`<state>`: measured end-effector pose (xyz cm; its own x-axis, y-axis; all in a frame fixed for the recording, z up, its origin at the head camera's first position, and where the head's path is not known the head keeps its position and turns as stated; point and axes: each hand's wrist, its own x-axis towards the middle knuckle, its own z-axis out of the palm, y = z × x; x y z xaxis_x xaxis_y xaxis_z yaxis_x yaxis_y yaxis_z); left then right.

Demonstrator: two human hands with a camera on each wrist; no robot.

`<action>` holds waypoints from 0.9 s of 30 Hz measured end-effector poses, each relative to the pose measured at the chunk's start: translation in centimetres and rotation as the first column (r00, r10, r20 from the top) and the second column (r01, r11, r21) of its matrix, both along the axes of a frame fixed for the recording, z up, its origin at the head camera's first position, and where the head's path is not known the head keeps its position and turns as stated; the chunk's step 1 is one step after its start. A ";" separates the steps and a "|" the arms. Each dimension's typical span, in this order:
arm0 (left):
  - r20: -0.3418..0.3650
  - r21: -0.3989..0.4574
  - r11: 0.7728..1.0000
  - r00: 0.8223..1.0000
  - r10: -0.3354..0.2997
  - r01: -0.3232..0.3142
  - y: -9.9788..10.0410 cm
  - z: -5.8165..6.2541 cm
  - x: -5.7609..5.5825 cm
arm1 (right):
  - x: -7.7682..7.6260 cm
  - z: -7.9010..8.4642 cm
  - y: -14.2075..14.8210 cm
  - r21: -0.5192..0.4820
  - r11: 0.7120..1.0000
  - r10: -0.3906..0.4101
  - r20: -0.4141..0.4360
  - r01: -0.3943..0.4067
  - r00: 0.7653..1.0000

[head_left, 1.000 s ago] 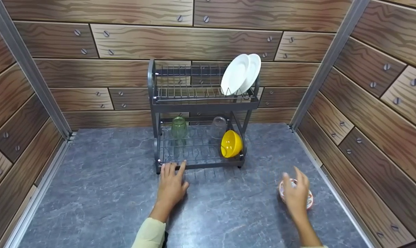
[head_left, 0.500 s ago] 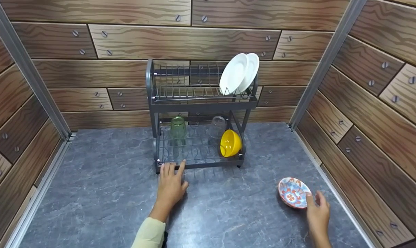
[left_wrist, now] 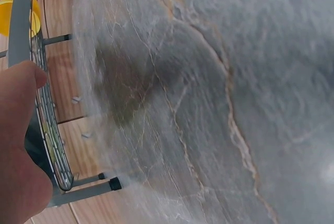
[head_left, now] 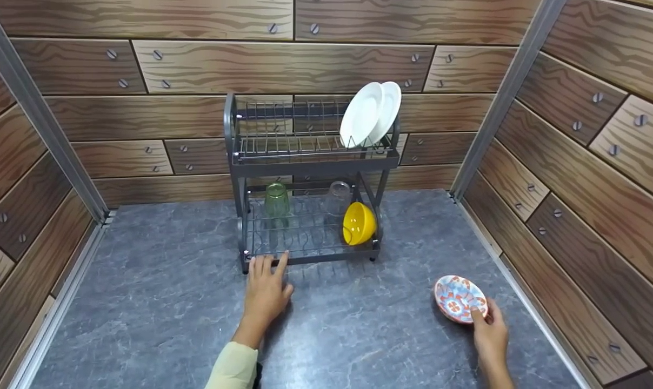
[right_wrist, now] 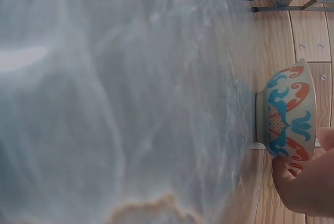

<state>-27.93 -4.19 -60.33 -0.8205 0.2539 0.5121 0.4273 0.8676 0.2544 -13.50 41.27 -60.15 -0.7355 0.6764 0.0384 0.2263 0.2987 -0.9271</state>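
Note:
A small patterned bowl (head_left: 455, 294), painted red, blue and white, stands on the grey marbled tabletop at the right. My right hand (head_left: 491, 336) pinches its near right rim, thumb over the inside and fingers outside. The right wrist view shows the bowl (right_wrist: 290, 112) from the side, its foot at the tabletop. My left hand (head_left: 265, 294) rests at the lower front bar of a dark two-tier dish rack (head_left: 315, 167), its fingers extended over the bar. In the left wrist view the thumb (left_wrist: 32, 72) shows beside the rack; the other fingers are hidden.
Two white plates (head_left: 361, 114) lean upright in the upper tier's right end. The lower tier holds a green glass (head_left: 277, 200), a clear glass (head_left: 339, 198) and a tilted yellow bowl (head_left: 359, 223). Wood-patterned walls (head_left: 283, 67) enclose the table on three sides.
My right hand moved from above the patterned bowl to its right side, and now grips the rim. The left hand stays at the rack. The head view has shifted slightly.

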 end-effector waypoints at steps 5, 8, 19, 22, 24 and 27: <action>0.051 -0.009 1.000 0.999 0.008 -0.008 -0.1 0.1 0.0 | 0.0 -0.2 0.0 0.031 1.000 0.003 0.030 -0.004 1.000; 0.042 -0.007 1.000 0.999 0.011 -0.011 -0.1 0.0 0.0 | 0.0 -0.2 0.1 0.021 1.000 0.011 0.045 -0.012 0.999; -0.010 0.019 1.000 1.000 0.001 -0.001 0.1 0.0 0.0 | 0.3 -0.2 0.4 -0.046 0.999 0.029 0.057 -0.026 0.998; -0.013 0.020 1.000 1.000 -0.002 0.002 0.1 0.0 0.0 | 0.2 -0.1 0.4 -0.050 0.999 0.023 0.055 -0.020 0.998; -0.013 0.021 1.000 1.000 -0.004 0.005 0.1 0.0 0.0 | 0.1 -0.1 0.4 -0.047 0.999 0.009 0.052 -0.007 0.999; -0.012 0.019 1.000 1.000 -0.001 0.001 0.0 0.0 0.0 | -0.2 0.0 0.3 -0.047 0.999 0.006 0.052 -0.003 0.999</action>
<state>-27.93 -4.14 -60.38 -0.8139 0.2452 0.5267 0.4316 0.8621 0.2657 -13.66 41.55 -60.19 -0.7388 0.6731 -0.0318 0.2733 0.2561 -0.9272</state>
